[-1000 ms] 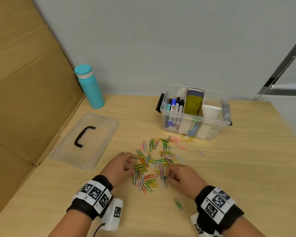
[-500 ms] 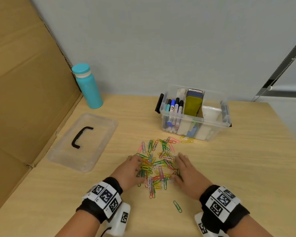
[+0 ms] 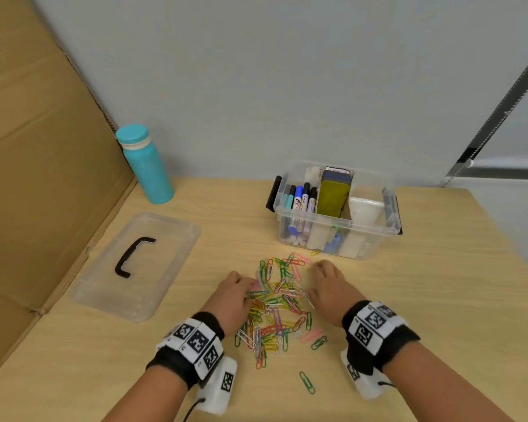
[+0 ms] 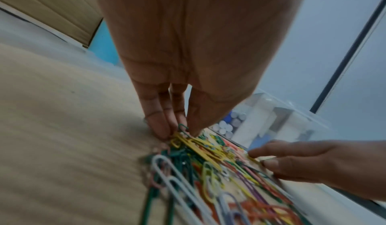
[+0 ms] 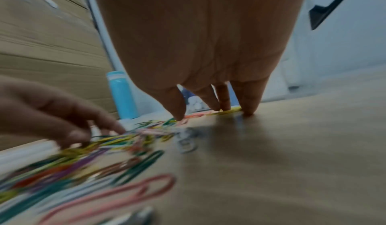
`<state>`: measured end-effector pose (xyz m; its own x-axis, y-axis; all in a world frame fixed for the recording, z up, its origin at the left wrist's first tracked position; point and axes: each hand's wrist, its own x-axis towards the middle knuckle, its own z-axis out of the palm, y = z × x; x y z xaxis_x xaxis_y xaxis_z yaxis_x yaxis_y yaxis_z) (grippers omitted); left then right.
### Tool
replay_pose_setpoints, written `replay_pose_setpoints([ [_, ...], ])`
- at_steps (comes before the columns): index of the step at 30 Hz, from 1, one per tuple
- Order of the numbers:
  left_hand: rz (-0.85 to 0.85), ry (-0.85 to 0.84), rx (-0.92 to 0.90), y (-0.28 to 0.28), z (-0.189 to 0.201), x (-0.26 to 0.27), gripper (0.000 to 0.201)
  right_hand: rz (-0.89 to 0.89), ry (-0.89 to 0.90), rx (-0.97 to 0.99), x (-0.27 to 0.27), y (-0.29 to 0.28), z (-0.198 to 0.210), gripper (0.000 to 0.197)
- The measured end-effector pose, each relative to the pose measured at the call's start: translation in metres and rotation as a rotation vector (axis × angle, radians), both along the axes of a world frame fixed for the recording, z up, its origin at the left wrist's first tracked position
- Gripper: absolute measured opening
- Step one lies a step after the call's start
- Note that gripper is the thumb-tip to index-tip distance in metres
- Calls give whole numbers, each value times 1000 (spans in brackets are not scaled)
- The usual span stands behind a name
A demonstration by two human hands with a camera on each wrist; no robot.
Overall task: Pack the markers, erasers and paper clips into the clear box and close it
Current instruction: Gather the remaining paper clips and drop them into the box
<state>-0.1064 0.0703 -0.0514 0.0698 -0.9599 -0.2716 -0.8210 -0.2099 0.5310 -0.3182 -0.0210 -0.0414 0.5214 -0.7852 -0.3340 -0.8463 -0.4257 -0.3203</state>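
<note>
Two flat hands, left hand (image 3: 233,295) and right hand (image 3: 329,284), fingers maybe straight, press bendy wire paper clips (image 3: 276,306) on the smooth wooden surface (image 3: 424,300).

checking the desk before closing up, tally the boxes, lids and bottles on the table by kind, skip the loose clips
clear box: 1
lid: 1
bottle: 1
total: 3
</note>
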Motion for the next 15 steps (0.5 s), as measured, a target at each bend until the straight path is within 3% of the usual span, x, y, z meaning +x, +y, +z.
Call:
replay_pose_setpoints([
  [3, -11, 25, -30, 3, 1, -1, 41, 88, -28, -9, -2, 12, 2, 48],
  [7, 13, -34, -148, -11, 20, 2, 42, 57, -52, -136, 3, -17, 8, 47],
  [9, 24, -69, -248, -24, 36, -2, 43, 42, -6, -104, 8, -30, 6, 47],
  [12, 43, -156, -450, -49, 65, -14, 48, 56, 50, -52, 16, -28, -3, 52],
  [15, -48, -303, -560, -83, 84, -23, 56, 165, 32, -108, 17, -7, -9, 58],
])
